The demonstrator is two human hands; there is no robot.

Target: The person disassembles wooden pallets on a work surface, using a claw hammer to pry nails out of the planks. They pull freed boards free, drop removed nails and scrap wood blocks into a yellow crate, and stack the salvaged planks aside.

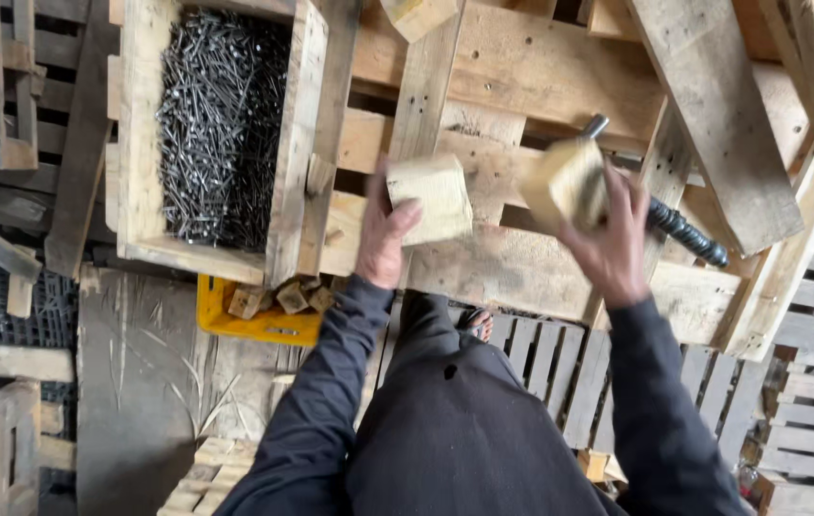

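Two wooden blocks (429, 199) (567, 182), one in each set of fingers. One nail-filled wooden box (144, 143), one hammer (679, 229), one yellow tray (221, 320) holding three small offcuts (278, 298).

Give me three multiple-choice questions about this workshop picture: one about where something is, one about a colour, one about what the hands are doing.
1. Where is the wooden box of nails?
A. Up and to the left of the left hand
B. To the right of the right hand
C. On the person's lap

2. What colour is the tray that holds small wood offcuts?
A. Blue
B. Yellow
C. Red

3. What is the left hand doing?
A. Hanging empty
B. Gripping a pale wooden block
C. Picking nails

Answers:
1 A: the box sits at the upper left, beyond the left hand.
2 B: the tray below the box is plainly yellow.
3 B: its fingers wrap the pale wooden block, while the right hand holds another block and a dark-handled hammer over the pallet.
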